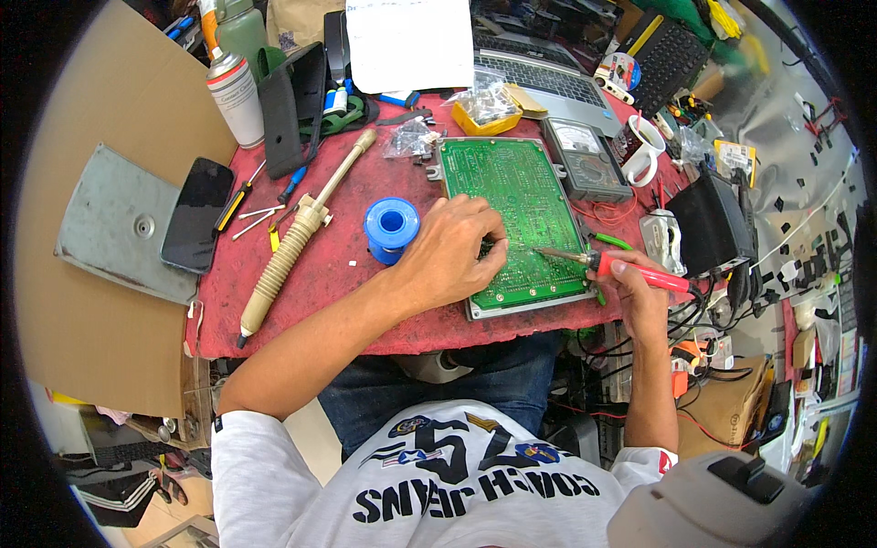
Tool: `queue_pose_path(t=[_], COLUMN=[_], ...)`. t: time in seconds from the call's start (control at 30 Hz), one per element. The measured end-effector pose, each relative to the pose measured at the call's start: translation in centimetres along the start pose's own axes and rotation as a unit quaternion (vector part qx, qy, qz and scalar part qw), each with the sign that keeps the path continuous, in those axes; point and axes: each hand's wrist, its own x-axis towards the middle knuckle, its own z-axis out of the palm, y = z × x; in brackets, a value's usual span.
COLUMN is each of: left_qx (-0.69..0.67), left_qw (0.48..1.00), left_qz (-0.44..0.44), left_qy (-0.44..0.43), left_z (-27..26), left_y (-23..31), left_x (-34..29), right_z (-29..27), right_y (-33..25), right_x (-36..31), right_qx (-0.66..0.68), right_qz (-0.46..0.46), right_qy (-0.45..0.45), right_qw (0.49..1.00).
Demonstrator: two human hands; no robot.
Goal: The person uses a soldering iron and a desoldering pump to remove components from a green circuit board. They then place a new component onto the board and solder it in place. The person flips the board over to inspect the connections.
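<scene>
A green circuit board [534, 196] in a metal frame lies in front of me on the red mat. My right hand [642, 297] is wrapped round the red handle of a soldering iron [644, 272]. Its metal tip points left and reaches down to the lower part of the board. My left hand [461, 247] rests over the board's left edge with thumb and fingers pinched together. Whatever that pinch holds is too small to make out. Just left of this hand stands a blue spool [391, 228]. Further left lies a long beige tool with a ribbed grip [290, 247].
An analog multimeter [589, 160] and a white mug [642, 151] stand right of the board. Behind are a yellow parts box [484, 114] and a laptop [548, 73]. A spray can [236, 100], screwdriver [239, 196] and phone [197, 215] are at left. Cables [699, 306] hang at right.
</scene>
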Motion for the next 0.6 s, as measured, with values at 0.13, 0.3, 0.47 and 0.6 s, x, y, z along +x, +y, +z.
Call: queue_pose_path(t=[0.13, 0.3, 0.47, 0.6], left_qx=[0.0, 0.004, -0.011, -0.011], left_qw=[1.0, 1.0, 1.0, 1.0], left_qz=[0.001, 0.004, -0.005, 0.003], left_qy=[0.003, 0.004, 0.011, 0.012], left_z=[0.1, 0.1, 0.2, 0.1], left_y=[0.0, 0.0, -0.1, -0.1], left_x=[0.0, 0.0, 0.1, 0.1], right_z=[-0.1, 0.1, -0.2, -0.4], right_y=[0.1, 0.0, 0.5, 1.1], right_x=[0.0, -0.2, -0.8, -1.6], right_qx=[-0.003, 0.005, 0.011, -0.041], right_qz=[-0.001, 0.002, -0.002, -0.035], right_qy=[0.003, 0.004, 0.032, 0.057], right_qw=[1.0, 1.0, 0.999, 0.997])
